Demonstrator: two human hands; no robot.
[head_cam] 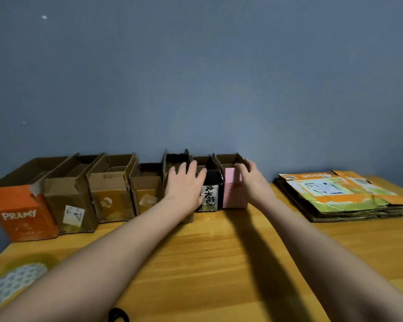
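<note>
White-lettered orange box (23, 212). Plain brown cardboard boxes (70, 203). White-labelled black box (213, 180), black characters on the label. Pale pink box (233, 194). Orange-and-green flattened cartons (340, 194). Honey-yellow wood-grain counter (219, 252). Blue-grey wall (196, 77). Whitish cloth (12, 282), grey-green droplet pattern.

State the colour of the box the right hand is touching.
The box is pink, clearest in the head view.

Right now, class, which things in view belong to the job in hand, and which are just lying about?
In hand: pink box, gripped by the right hand; black box, touched by the left hand.
Lying about: orange PRAMY box, flattened cardboard stack, patterned item.
</note>
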